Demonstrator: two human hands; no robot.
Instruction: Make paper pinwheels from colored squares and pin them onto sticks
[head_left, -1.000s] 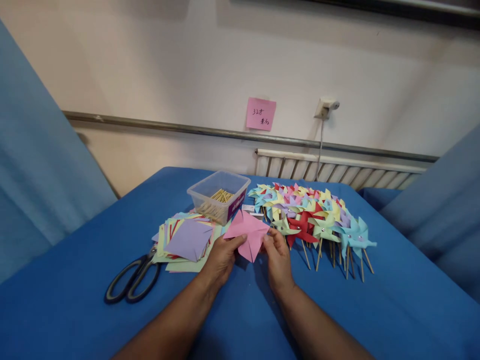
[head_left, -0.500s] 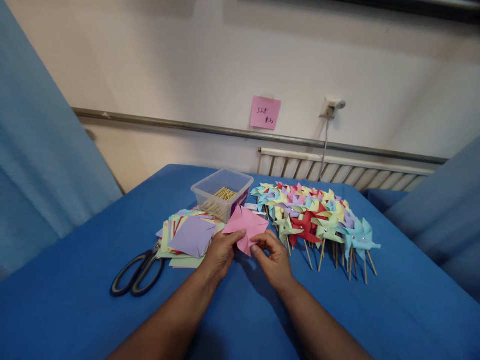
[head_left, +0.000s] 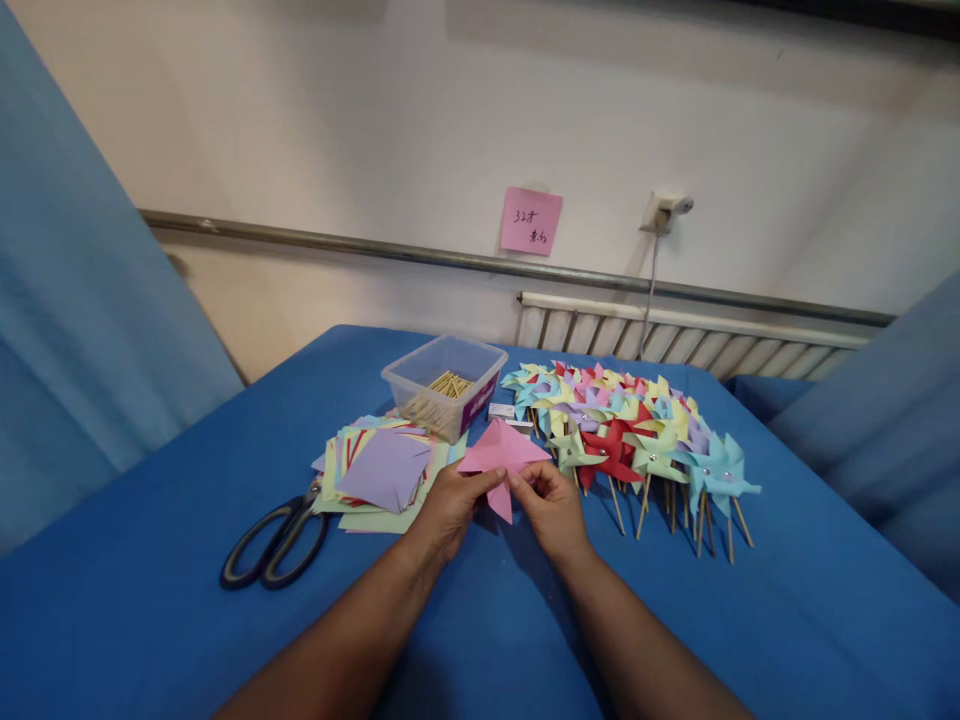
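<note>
Between my hands, above the blue-covered table, is a pink sheet of paper (head_left: pixel 501 447) with slits cut in from its corners and points standing out. My left hand (head_left: pixel 451 508) pinches its left and middle part between thumb and fingers. On the other side my right hand (head_left: pixel 553 508) grips a lower right flap, thumb against the paper near the centre. Behind the left wrist lies a pile of coloured slit paper squares (head_left: pixel 386 470), a purple one on top. Several finished paper pinwheels (head_left: pixel 615 450) on sticks stand together to the right.
A clear plastic box (head_left: pixel 448 385) holding thin wooden sticks (head_left: pixel 450 384) stands behind the paper pile. Large black-handled scissors (head_left: pixel 276 540) lie at the left. A small white box (head_left: pixel 501 411) sits beside the pinwheels. The wall, with a metal rail (head_left: pixel 360 243), rises behind the table.
The pink paper has turned and shifted slightly right and down. My right hand has moved in toward the left thumb, and its fingers have closed on a flap.
</note>
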